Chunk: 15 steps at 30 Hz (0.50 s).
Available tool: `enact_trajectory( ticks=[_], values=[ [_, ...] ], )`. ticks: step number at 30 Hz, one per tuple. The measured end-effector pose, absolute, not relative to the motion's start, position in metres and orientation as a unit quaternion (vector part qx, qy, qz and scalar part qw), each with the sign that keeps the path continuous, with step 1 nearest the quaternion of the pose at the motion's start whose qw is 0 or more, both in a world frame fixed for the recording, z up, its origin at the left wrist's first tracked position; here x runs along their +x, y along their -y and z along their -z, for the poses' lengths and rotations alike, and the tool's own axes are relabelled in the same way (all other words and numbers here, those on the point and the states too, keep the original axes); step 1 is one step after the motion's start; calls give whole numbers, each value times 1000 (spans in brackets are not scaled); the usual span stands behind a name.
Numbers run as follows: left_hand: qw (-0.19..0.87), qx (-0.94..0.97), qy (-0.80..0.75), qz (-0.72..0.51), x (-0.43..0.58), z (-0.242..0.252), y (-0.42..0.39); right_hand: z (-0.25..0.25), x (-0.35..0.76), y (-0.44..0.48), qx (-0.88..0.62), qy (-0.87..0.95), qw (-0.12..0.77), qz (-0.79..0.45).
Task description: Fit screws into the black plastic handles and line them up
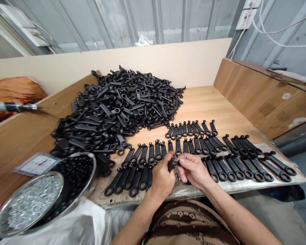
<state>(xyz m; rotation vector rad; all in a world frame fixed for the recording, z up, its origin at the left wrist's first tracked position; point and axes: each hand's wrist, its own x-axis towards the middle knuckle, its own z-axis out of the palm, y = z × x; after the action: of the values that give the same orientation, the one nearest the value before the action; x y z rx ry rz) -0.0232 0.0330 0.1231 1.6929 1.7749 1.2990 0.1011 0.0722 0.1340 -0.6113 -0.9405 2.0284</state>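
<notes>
My left hand and my right hand meet at the near edge of the wooden bench. Both are closed round one small black plastic handle piece, and something small and silvery hangs below it between the fingers. Rows of black handles lie side by side on the bench around the hands. A large loose pile of the same black handles fills the back left of the bench.
At the near left a metal bowl of small silver parts sits over a bowl of black parts, with a small scale beside them. A powered screwdriver pokes in from the left. Wooden side walls enclose the bench.
</notes>
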Motion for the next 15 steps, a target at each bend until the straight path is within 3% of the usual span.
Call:
enact_trajectory(
  ticks=[9, 15],
  values=[
    [82, 595, -675, -429, -23, -119, -41, -148, 89, -74, -294, 329, 438, -783],
    [190, 593, -635, -458, 0, -113, -73, -159, 119, -101, -336, 474, 444, -682]
  ],
)
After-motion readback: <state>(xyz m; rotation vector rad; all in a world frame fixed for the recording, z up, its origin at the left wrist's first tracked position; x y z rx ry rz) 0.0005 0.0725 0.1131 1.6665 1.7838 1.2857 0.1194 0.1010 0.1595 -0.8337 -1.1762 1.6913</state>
